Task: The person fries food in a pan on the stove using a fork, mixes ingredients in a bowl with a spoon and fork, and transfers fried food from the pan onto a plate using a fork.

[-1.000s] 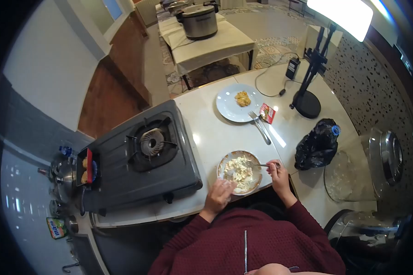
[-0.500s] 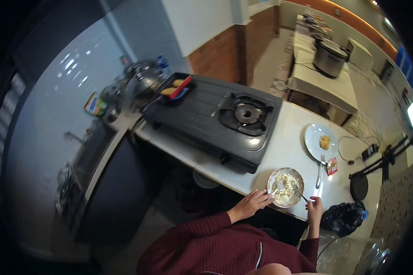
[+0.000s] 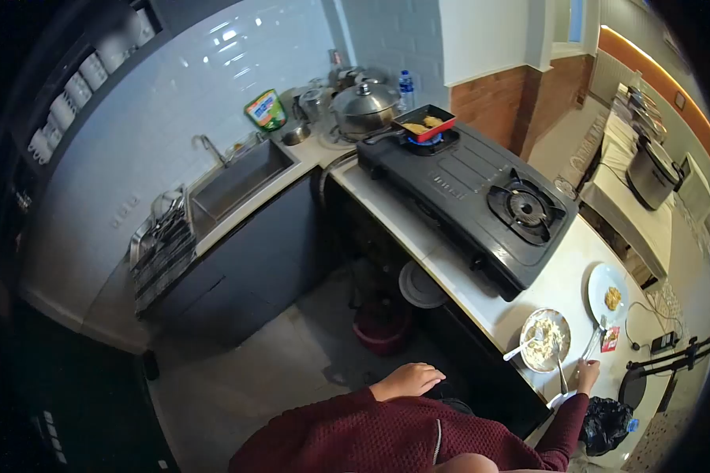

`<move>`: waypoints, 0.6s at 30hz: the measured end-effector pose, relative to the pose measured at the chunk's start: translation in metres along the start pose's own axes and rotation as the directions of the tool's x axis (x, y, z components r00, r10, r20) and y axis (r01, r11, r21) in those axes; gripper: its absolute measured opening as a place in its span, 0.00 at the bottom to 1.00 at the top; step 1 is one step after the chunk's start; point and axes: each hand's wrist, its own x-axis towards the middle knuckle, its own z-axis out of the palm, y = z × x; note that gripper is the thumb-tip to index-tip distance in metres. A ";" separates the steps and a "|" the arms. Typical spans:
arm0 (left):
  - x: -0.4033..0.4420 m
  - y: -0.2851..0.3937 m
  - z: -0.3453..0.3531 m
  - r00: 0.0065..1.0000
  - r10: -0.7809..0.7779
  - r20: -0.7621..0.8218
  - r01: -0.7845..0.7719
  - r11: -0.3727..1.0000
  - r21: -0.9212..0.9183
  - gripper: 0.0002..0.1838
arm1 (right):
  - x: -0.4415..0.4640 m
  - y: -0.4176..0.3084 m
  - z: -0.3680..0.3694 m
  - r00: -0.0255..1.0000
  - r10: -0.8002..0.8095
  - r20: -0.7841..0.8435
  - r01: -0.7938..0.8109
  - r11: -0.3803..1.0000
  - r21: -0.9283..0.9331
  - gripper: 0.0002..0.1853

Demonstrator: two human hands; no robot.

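Note:
My left hand (image 3: 410,381) is away from the counter, in front of my body, fingers loosely stretched and holding nothing. At the counter's front edge, my right hand (image 3: 588,374) closes its fingers on the near end of a silver utensil that looks like tongs (image 3: 594,342). A patterned bowl (image 3: 526,352) of pale shredded food (image 3: 541,337) stands to the left of that hand. A light-handled spoon (image 3: 519,348) and a metal-handled utensil (image 3: 562,376) lean in the bowl. Behind the tongs is a white plate (image 3: 605,277) with a golden fried piece (image 3: 612,298).
A red pan (image 3: 438,126) with frying pieces sits over a blue flame on the black stove (image 3: 465,193). Beyond it stand a lidded pot (image 3: 363,109) and a sink (image 3: 241,177). A red sachet (image 3: 610,339), a black plastic bag (image 3: 605,426) and a black stand (image 3: 670,363) are at right.
My left hand has left the bowl and drawn back to my body. My right hand has let go of the utensil in the bowl and moved to the tongs. The view has swung left.

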 end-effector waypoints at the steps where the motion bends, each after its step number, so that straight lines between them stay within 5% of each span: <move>1: -0.007 -0.001 -0.009 0.999 -0.022 -0.026 0.023 1.000 0.008 0.10 | 0.005 0.003 0.006 0.999 -0.030 0.016 0.031 0.999 -0.020 0.19; 5: -0.041 -0.005 -0.042 0.980 -0.167 -0.111 0.170 0.985 0.023 0.10 | 0.056 0.075 0.054 0.972 -0.229 0.057 0.232 0.970 -0.068 0.15; 8: -0.069 -0.009 -0.051 0.958 -0.246 -0.147 0.255 0.966 0.043 0.10 | 0.085 0.095 0.051 0.946 -0.196 0.257 0.267 0.923 -0.278 0.16; 12: -0.101 -0.022 -0.045 0.946 -0.277 -0.170 0.269 0.961 -0.069 0.11 | 0.067 0.028 -0.012 0.997 -0.015 0.076 0.004 0.989 0.145 0.15; 18: -0.157 -0.061 -0.092 0.944 -0.289 -0.160 0.274 0.955 -0.110 0.12 | -0.010 -0.086 -0.100 0.999 0.045 -0.004 -0.024 0.609 0.793 0.15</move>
